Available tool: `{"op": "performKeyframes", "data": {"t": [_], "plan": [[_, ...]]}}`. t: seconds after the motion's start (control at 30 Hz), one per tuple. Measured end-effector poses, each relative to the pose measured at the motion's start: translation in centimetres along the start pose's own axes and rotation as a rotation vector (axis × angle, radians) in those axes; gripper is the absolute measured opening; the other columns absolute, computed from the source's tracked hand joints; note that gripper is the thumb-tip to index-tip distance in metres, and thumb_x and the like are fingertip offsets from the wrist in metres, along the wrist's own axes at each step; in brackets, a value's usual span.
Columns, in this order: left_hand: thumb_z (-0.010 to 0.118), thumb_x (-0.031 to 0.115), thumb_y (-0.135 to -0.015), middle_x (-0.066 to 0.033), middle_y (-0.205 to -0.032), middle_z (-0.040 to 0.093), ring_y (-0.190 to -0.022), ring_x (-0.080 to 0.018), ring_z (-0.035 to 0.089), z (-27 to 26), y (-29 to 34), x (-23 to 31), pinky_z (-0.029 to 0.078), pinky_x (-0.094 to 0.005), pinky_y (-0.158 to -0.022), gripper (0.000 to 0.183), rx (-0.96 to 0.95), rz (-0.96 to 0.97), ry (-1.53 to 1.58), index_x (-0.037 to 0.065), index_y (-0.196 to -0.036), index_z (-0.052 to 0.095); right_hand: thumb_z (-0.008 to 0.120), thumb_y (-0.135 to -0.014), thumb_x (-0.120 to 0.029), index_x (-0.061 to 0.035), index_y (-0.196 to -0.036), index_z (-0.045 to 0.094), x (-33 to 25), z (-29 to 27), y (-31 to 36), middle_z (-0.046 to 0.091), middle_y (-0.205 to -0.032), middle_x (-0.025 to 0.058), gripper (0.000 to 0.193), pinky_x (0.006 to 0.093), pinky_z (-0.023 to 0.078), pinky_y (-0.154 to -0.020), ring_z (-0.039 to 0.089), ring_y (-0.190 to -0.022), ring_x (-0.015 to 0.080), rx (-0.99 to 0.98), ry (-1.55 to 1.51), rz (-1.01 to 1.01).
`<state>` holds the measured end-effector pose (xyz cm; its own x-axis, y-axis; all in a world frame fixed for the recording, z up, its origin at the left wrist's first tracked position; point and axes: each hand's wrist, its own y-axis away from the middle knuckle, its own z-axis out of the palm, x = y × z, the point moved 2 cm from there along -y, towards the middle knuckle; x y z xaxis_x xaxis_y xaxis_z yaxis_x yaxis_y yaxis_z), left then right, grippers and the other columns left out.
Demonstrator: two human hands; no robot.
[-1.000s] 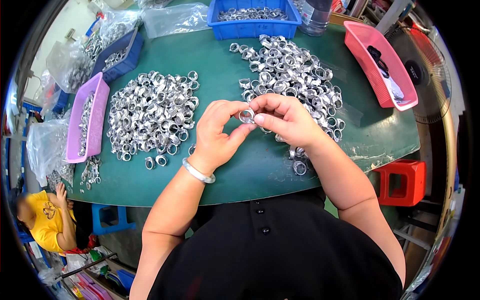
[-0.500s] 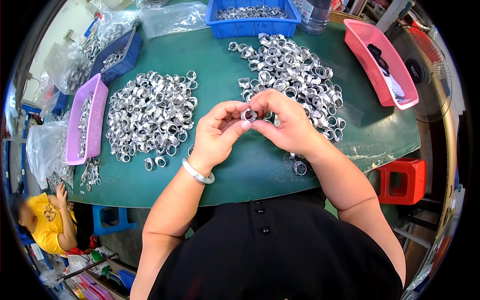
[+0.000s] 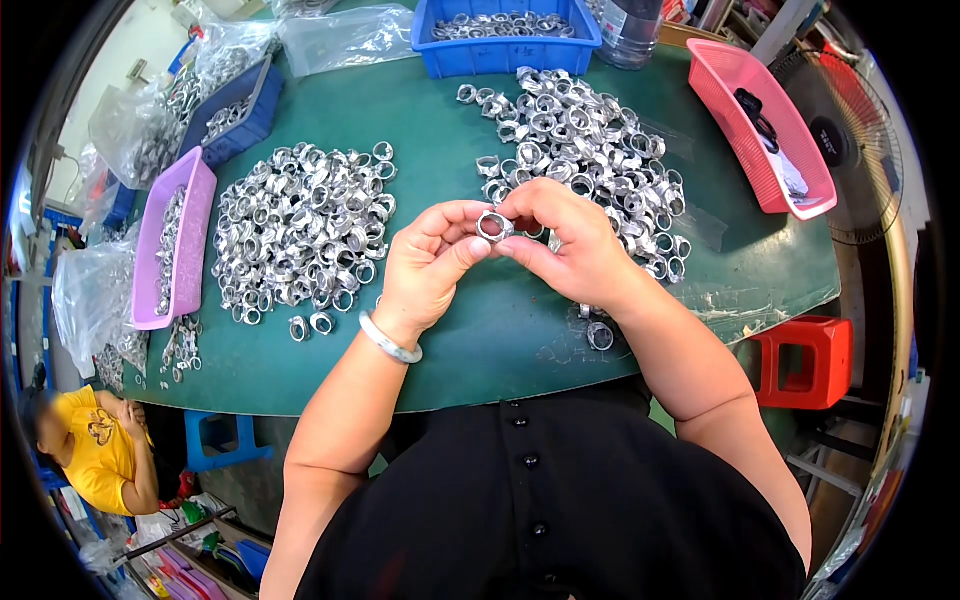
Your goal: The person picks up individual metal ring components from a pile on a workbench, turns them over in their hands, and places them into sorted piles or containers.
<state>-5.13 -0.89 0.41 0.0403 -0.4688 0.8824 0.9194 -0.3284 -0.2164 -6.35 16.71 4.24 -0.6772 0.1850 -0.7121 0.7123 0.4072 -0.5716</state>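
Observation:
A silvery metal ring (image 3: 494,227) is held between my two hands above the green table. My left hand (image 3: 425,262), with a pale bangle at its wrist, pinches the ring's left side between thumb and fingers. My right hand (image 3: 572,243) grips its right side the same way. The ring's round opening faces up at me, while the fingertips cover parts of its edge. Beyond and beside my right hand spreads one heap of similar metal rings (image 3: 575,125). Left of my left hand lies another large heap of rings (image 3: 300,230).
Around the green table (image 3: 440,130) are a blue bin (image 3: 500,58) of rings, a pink basket (image 3: 715,120), a lilac basket (image 3: 192,260) and a second blue bin (image 3: 262,112). A loose ring (image 3: 600,336) lies near my right forearm. A person in yellow (image 3: 100,450) is at the lower left.
The ring has turned so its opening shows more fully, and it has shifted slightly left. My left hand has moved a little left. The person in yellow has moved their arms.

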Motion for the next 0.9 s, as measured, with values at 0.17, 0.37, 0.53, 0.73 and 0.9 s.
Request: {"op": "performKeyframes", "data": {"t": [0.17, 0.37, 0.53, 0.73, 0.9], "plan": [[0.061, -0.001, -0.088, -0.0089, -0.106, 0.064, -0.099, -0.016, 0.061, -0.12, 0.01, -0.12, 0.05, -0.0306, -0.089, 0.03, -0.008, 0.013, -0.012, -0.001, -0.117, 0.055, 0.071, -0.076, -0.006, -0.0036, -0.091, 0.059, 0.06, 0.09, 0.02, 0.059, -0.082, 0.0098, 0.019, 0.0337, 0.049, -0.065, 0.06, -0.075, 0.0258, -0.004, 0.01, 0.007], [0.061, -0.002, -0.087, -0.0086, -0.105, 0.064, -0.099, -0.0157, 0.061, -0.08, 0.02, -0.09, 0.05, -0.0302, -0.089, 0.03, -0.004, 0.038, -0.04, -0.001, -0.117, 0.056, 0.07, -0.075, -0.005, -0.0037, -0.092, 0.059, 0.12, 0.11, 0.06, 0.059, -0.083, 0.0103, 0.02, 0.0343, 0.049, -0.066, 0.06, -0.076, 0.027, 0.013, 0.027, -0.025], [0.061, -0.003, -0.087, -0.0084, -0.106, 0.064, -0.099, -0.015, 0.061, -0.02, -0.03, 0.01, 0.05, -0.0293, -0.089, 0.028, 0.0, 0.03, -0.053, -0.001, -0.115, 0.056, 0.068, -0.077, -0.003, -0.0039, -0.092, 0.059, 0.06, 0.06, 0.01, 0.06, -0.084, 0.0105, 0.017, 0.0345, 0.049, -0.066, 0.061, -0.077, 0.0277, -0.006, 0.033, -0.011], [0.062, -0.003, -0.087, -0.0071, -0.103, 0.064, -0.095, -0.0135, 0.061, 0.04, -0.02, 0.16, 0.05, -0.0274, -0.087, 0.023, 0.033, 0.042, -0.089, 0.0, -0.109, 0.057, 0.063, -0.079, 0.0, -0.0009, -0.1, 0.059, 0.27, 0.18, 0.04, 0.06, -0.086, 0.0116, 0.021, 0.0354, 0.049, -0.068, 0.061, -0.079, 0.029, -0.002, 0.05, -0.03], [0.064, -0.003, -0.086, -0.006, -0.1, 0.063, -0.093, -0.0121, 0.061, 0.14, 0.04, 0.14, 0.05, -0.0265, -0.085, 0.021, 0.078, 0.035, -0.105, 0.0, -0.105, 0.057, 0.061, -0.081, 0.002, 0.0015, -0.105, 0.059, 0.47, 0.25, 0.14, 0.06, -0.088, 0.0126, 0.024, 0.0349, 0.049, -0.069, 0.061, -0.08, 0.0292, -0.036, 0.021, -0.013]]}}
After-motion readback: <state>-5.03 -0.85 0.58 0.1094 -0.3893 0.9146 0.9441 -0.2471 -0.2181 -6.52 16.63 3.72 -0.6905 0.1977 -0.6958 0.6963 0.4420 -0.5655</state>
